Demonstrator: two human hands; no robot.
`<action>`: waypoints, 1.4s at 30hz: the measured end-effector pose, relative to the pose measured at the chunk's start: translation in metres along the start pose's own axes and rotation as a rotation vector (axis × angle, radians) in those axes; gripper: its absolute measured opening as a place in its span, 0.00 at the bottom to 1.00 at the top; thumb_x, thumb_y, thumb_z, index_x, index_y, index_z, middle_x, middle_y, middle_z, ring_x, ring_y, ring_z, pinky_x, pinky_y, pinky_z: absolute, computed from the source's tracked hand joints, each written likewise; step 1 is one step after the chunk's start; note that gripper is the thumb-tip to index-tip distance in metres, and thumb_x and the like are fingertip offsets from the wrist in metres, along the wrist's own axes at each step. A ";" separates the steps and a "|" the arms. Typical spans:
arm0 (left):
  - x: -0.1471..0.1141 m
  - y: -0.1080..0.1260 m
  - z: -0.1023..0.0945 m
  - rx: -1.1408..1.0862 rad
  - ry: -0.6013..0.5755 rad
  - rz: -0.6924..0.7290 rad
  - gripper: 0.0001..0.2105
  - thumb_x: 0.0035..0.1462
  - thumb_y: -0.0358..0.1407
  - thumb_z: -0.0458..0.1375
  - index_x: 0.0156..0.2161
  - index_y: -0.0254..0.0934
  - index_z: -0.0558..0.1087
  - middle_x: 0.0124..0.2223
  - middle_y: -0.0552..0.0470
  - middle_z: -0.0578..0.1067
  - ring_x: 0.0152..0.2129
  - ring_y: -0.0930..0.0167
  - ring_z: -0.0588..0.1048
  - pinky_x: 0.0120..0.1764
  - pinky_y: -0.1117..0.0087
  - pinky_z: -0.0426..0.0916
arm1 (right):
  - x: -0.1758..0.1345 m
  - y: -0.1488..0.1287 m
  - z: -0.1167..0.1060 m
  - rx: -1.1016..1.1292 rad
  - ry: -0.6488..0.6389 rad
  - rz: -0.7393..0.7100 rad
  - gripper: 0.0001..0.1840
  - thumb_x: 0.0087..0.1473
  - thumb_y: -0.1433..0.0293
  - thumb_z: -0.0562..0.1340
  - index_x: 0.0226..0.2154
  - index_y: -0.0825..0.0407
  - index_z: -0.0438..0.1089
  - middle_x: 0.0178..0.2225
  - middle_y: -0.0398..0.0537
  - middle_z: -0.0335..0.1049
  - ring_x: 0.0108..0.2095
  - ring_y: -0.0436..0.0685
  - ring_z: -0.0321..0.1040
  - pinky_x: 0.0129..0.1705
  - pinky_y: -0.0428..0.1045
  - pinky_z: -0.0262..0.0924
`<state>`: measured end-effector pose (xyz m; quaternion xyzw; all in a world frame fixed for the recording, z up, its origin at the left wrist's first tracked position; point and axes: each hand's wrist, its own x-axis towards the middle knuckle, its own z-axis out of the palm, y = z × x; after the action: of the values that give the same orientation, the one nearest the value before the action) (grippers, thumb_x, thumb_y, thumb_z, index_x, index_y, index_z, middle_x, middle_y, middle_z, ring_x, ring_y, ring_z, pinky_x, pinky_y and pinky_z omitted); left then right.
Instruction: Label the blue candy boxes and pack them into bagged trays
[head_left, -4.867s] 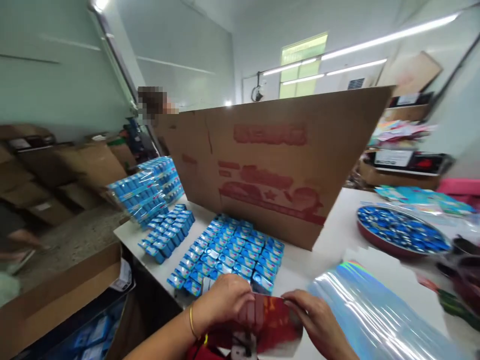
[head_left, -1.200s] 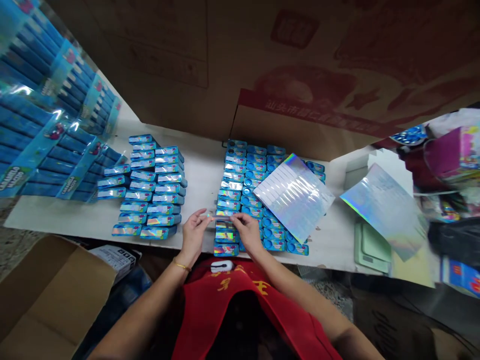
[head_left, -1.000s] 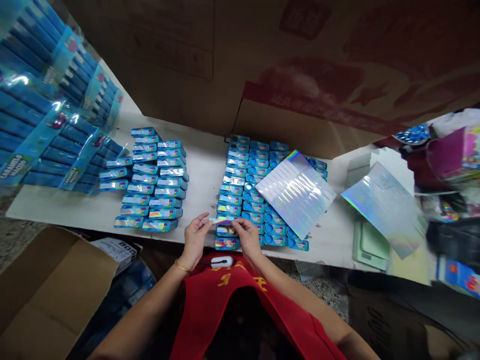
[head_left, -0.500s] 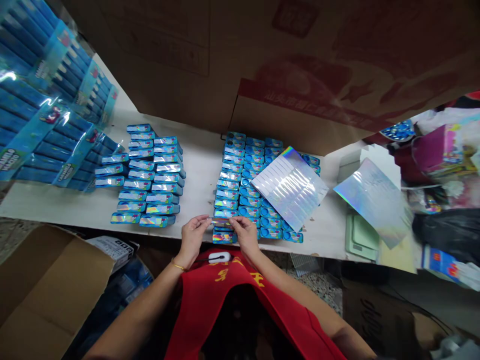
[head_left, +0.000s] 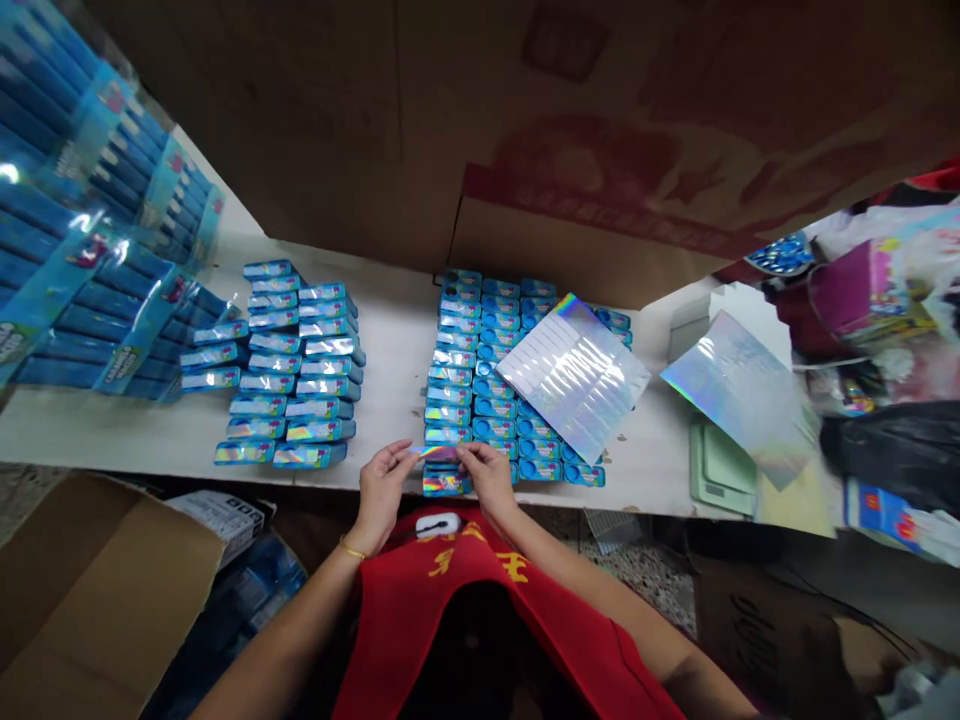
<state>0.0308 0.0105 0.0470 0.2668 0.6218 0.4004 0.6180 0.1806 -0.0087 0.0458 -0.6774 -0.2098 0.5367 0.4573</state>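
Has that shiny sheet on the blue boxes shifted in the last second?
No: the shiny sheet covers the same part of the blue boxes as before; only the camera view has shifted.

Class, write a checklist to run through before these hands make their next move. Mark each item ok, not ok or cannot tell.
1. Left hand pinching one end of the shiny strip: ok.
2. Right hand pinching the other end: ok.
3. Strip clear of the blue boxes beneath: cannot tell.
4. All those boxes uncovered: not ok; a shiny sheet covers some.
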 end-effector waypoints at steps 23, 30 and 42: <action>0.138 0.100 0.075 0.000 -0.018 0.410 0.20 0.40 0.37 0.63 0.41 0.33 0.69 0.26 0.54 0.74 0.26 0.74 0.72 0.35 0.71 0.64 | 0.131 -0.102 0.039 0.016 0.113 -0.385 0.13 0.40 0.61 0.62 0.25 0.54 0.73 0.22 0.42 0.70 0.25 0.51 0.63 0.30 0.46 0.58; 0.220 0.130 0.108 0.055 -0.025 0.449 0.19 0.43 0.32 0.62 0.43 0.26 0.68 0.24 0.56 0.72 0.25 0.76 0.69 0.39 0.70 0.62 | 0.217 -0.129 0.058 -0.086 0.191 -0.463 0.12 0.41 0.63 0.60 0.24 0.54 0.73 0.24 0.46 0.72 0.28 0.54 0.66 0.33 0.47 0.58; 0.119 0.098 0.066 0.248 -0.033 0.444 0.16 0.45 0.38 0.61 0.42 0.38 0.71 0.29 0.54 0.74 0.28 0.72 0.72 0.36 0.71 0.65 | 0.114 -0.088 0.021 -0.031 0.057 -0.185 0.10 0.44 0.62 0.61 0.25 0.51 0.74 0.22 0.42 0.70 0.24 0.52 0.63 0.30 0.47 0.58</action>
<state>0.0682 0.1729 0.0678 0.4769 0.5823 0.4427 0.4874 0.2176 0.1308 0.0589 -0.6770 -0.2666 0.4696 0.5001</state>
